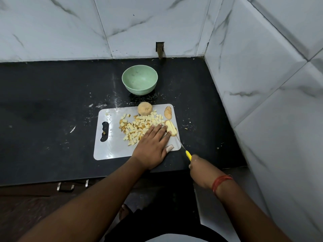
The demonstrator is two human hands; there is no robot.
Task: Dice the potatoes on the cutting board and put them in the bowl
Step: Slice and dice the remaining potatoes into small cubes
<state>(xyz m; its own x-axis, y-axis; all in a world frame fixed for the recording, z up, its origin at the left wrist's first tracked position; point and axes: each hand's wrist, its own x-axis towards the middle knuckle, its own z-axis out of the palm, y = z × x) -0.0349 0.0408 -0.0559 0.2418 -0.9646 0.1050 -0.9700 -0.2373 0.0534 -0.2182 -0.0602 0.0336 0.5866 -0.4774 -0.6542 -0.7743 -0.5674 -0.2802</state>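
The right hand (199, 170) grips the yellow handle of a knife (182, 144), with its fingers curled around it. The thin blade reaches away from this hand and lies across a potato slice (171, 130) near the right edge of the white cutting board (113, 147).

The left hand (153, 145) lies flat on the board, fingers straight and close together. Its fingertips touch the left side of that same slice, just beside the blade. The thumb (it has a pale wrap on its tip) points toward the knife.

Right by the left hand's fingertips, and spreading out to their left, is a pile of small potato cubes (138, 127). Beyond the pile, farther from both hands, sits a round whole potato (144, 108) at the far edge of the board. Another potato slice (168, 112) lies just past the one under the blade.

The green bowl (139, 80) stands on the black counter (52, 105), well past the board from the hands. No cubes show inside it.

A red thread (221, 182) goes around the right wrist.
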